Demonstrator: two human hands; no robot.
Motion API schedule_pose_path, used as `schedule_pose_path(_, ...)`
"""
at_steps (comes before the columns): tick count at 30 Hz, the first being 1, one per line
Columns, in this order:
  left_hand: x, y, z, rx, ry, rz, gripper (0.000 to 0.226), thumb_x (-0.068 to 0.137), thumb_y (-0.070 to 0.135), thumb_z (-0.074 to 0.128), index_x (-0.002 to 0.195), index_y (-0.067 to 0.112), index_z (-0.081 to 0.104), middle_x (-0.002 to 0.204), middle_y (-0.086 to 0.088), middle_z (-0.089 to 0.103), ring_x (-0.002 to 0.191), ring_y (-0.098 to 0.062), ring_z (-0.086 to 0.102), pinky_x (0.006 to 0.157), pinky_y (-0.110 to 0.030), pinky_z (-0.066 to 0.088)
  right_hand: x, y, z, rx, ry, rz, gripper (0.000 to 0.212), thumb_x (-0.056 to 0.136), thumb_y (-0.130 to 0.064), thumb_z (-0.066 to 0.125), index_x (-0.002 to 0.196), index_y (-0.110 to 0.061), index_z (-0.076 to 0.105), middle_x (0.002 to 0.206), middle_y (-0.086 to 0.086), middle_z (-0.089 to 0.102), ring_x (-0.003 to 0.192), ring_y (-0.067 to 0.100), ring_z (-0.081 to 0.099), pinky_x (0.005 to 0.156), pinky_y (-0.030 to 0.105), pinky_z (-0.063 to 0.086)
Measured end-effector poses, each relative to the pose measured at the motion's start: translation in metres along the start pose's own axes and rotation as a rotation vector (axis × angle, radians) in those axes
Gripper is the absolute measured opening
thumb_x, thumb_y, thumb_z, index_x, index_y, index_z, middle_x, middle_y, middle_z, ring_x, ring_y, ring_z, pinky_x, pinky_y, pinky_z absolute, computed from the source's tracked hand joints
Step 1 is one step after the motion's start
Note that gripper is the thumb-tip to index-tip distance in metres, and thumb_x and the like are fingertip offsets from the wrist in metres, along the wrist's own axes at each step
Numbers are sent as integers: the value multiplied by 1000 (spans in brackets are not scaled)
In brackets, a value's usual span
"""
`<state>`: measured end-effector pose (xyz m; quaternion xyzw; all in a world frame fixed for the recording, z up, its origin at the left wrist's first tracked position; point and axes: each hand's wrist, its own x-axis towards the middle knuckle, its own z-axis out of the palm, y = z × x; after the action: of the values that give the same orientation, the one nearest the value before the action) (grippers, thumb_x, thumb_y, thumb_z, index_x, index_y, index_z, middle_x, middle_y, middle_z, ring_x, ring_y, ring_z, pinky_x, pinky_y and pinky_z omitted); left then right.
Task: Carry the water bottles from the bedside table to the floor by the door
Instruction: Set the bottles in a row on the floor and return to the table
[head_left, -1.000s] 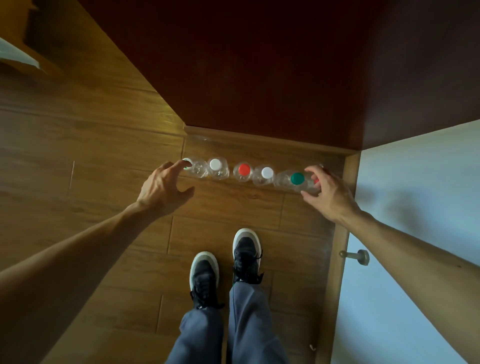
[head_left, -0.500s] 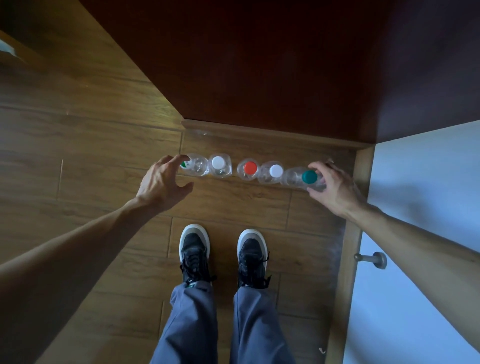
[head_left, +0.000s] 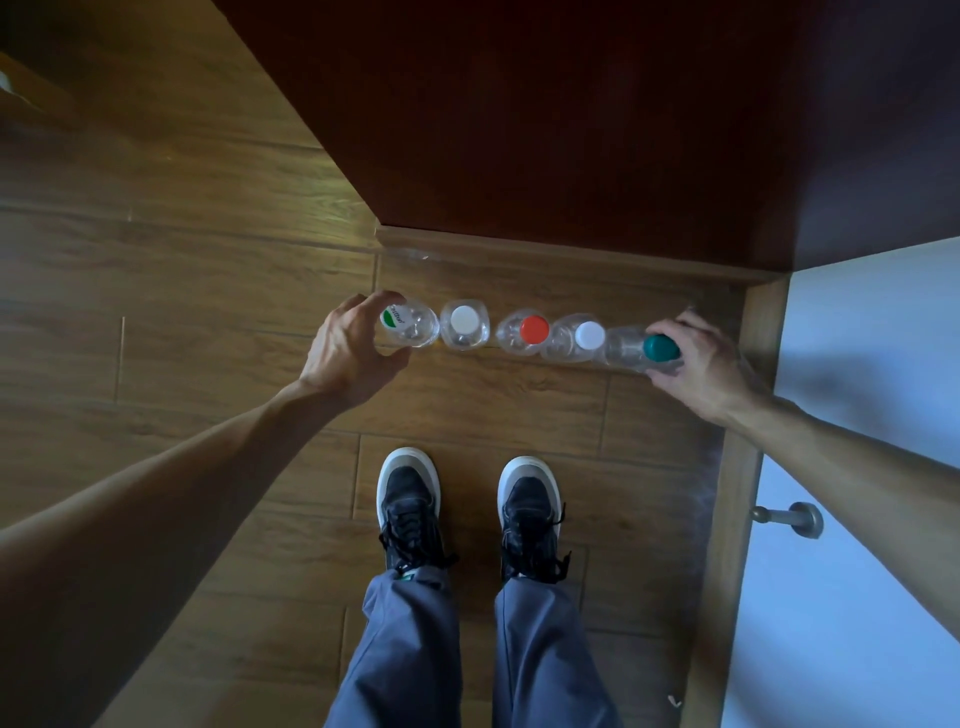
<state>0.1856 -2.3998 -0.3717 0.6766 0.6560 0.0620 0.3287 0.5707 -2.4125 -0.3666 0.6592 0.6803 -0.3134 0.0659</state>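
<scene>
Several clear plastic water bottles stand in a row on the wooden floor (head_left: 208, 322) in front of a dark red door (head_left: 571, 130). My left hand (head_left: 348, 353) curls around the leftmost bottle (head_left: 410, 325), which has a green and white cap. Beside it stand a white-capped bottle (head_left: 464, 326), a red-capped bottle (head_left: 527, 331) and another white-capped bottle (head_left: 576, 340). My right hand (head_left: 696, 364) grips the rightmost bottle (head_left: 631, 348), whose cap is dark green.
My two black shoes (head_left: 467, 514) stand just behind the row. A white wall (head_left: 857, 415) with a metal door stop (head_left: 789, 519) rises on the right, edged by a wooden skirting board (head_left: 727, 493). Wooden furniture sits at the far left corner.
Both hands have closed in on the end bottles of the row. The view has shifted slightly, and my feet have come level with each other.
</scene>
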Motion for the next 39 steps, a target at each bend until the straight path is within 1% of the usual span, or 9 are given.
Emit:
schedule_pose_path(3, 6, -4, 1, 2, -21, -2, 53, 69, 15, 80, 118, 14, 62, 105, -12, 65, 84, -28, 62, 71, -35, 50, 3, 1, 4, -1, -4, 24, 48, 77, -12, 78, 121, -7, 58, 113, 10, 55, 100, 26, 57, 82, 35, 49)
schedule_pose_path(9, 17, -5, 8, 6, -46, -29, 44, 70, 12, 79, 112, 13, 66, 103, -13, 63, 87, -29, 59, 73, -37, 50, 9, 0, 9, -25, 10, 62, 44, 79, -8, 75, 120, -6, 59, 117, 13, 56, 112, 33, 55, 88, 40, 47)
schedule_pose_path(12, 23, -4, 9, 17, -38, -63, 37, 71, 8, 78, 106, 13, 69, 97, -12, 59, 85, -28, 57, 70, -34, 46, 14, 0, 7, -38, 47, 71, 39, 79, -7, 75, 116, -6, 62, 112, 12, 56, 105, 32, 56, 83, 44, 50)
schedule_pose_path(21, 36, -4, 0, 8, -10, -31, 33, 67, 4, 78, 99, 8, 72, 92, -9, 59, 77, -19, 52, 67, -27, 38, 24, -2, -4, -36, 67, 54, 38, 77, -6, 77, 112, -5, 64, 103, 8, 55, 88, 17, 49, 74, 30, 41)
schedule_pose_path(25, 43, -5, -7, 7, -1, -17, 33, 67, 5, 78, 99, 8, 72, 95, -8, 61, 77, -16, 51, 67, -25, 38, 33, -7, -14, -54, 95, 52, 37, 76, -6, 78, 110, -5, 65, 101, 9, 57, 89, 23, 53, 73, 29, 37)
schedule_pose_path(28, 47, -7, -11, 16, 16, -12, 32, 67, 4, 77, 99, 7, 72, 95, -9, 62, 77, -19, 54, 66, -26, 39, 39, -17, -20, -43, 113, 43, 36, 75, -4, 78, 109, -4, 66, 101, 10, 57, 87, 20, 50, 73, 27, 35)
schedule_pose_path(31, 52, -9, -13, 18, 31, -27, 33, 68, 5, 77, 100, 8, 71, 97, -9, 62, 82, -23, 58, 67, -26, 39, 48, -26, -24, -50, 119, 26, 36, 75, -7, 78, 109, -6, 67, 99, 9, 56, 91, 26, 55, 74, 33, 43)
schedule_pose_path(36, 60, -11, -12, -15, 57, -52, 34, 70, 7, 77, 103, 8, 71, 101, -9, 62, 85, -20, 58, 68, -23, 39, 63, -46, -28, -81, 126, 0, 36, 75, -13, 79, 109, -10, 68, 96, 6, 55, 90, 28, 57, 76, 43, 51)
schedule_pose_path(39, 64, -9, -14, -50, 81, -54, 34, 69, 6, 76, 103, 8, 71, 102, -9, 62, 82, -15, 54, 68, -21, 38, 73, -63, -28, -52, 140, -41, 34, 75, -12, 79, 106, -7, 69, 96, 10, 58, 88, 28, 57, 73, 35, 45)
